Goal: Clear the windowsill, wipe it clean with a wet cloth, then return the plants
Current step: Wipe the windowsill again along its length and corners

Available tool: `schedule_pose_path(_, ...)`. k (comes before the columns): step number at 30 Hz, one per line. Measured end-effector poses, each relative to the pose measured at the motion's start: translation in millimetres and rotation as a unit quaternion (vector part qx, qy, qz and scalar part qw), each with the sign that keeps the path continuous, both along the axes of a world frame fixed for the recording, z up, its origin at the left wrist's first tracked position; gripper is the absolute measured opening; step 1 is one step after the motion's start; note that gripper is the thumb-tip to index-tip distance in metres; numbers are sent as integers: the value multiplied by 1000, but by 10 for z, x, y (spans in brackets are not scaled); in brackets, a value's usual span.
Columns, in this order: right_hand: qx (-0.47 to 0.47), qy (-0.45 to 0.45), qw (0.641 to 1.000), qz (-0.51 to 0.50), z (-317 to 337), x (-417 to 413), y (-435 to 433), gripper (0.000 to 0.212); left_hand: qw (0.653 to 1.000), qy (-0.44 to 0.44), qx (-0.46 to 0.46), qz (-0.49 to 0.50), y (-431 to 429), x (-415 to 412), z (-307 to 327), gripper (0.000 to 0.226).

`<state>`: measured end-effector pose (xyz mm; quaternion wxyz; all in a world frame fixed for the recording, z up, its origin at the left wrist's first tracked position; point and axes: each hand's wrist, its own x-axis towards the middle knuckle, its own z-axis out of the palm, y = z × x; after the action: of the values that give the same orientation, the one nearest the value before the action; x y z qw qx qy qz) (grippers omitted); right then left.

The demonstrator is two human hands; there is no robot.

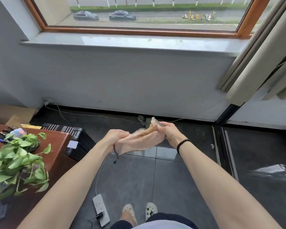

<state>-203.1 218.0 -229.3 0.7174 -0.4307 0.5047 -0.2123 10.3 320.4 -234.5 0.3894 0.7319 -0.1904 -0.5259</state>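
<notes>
as left hand (116, 137), right hand (170, 134) grip cloth (139, 141) (pink)

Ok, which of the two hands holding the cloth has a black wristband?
The right hand, gripping one end of the pink cloth: a black band circles its wrist. The left hand, gripping the other end, wears none.

Windowsill (122, 42): pale, glossy stone ledge across the upper frame below the window; a few small specks on its surface.

Cloth (139, 140): pink, nubbly, grey mesh edging; bunched and stretched at frame centre, gripped at its ends by the left hand (116, 138) and right hand (170, 134).

Plant (15, 164): green, heart-shaped leaves on trailing stems; left edge, on a brown desk (59, 146).
</notes>
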Motion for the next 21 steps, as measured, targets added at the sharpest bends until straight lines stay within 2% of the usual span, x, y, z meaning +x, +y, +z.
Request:
schedule_pose_path(2, 8, -6, 999, -40, -12, -3, -81, 14, 999, -38, -10, 31, -104, 36, -39, 10)
schedule_pose_path(4, 36, -21, 995, -89, -37, -9, -188, 18, 996, -60, -18, 68, -225, 126, -86, 4)
schedule_pose_path(7, 65, -37, 987, -143, -59, 7, -331, 18, 995, -35, -6, 96, -413, 265, -162, 18)
schedule_pose_path(9, 87, -55, 979, -178, -83, 61, -408, 23, 991, -12, -10, 133, -507, 348, -194, 15)
schedule_pose_path(13, 140, -84, 959, -233, -84, 361, -599, 22, 974, -59, -16, 216, -855, 656, -268, 19)
schedule_pose_path(17, 132, -106, 959, -228, -57, 685, -958, 29, 977, -172, -11, 127, -1242, 959, -196, 23)
schedule_pose_path(21, 121, -107, 973, -163, 8, 891, -1325, 50, 985, -140, -34, 94, -1583, 1297, -137, 18)
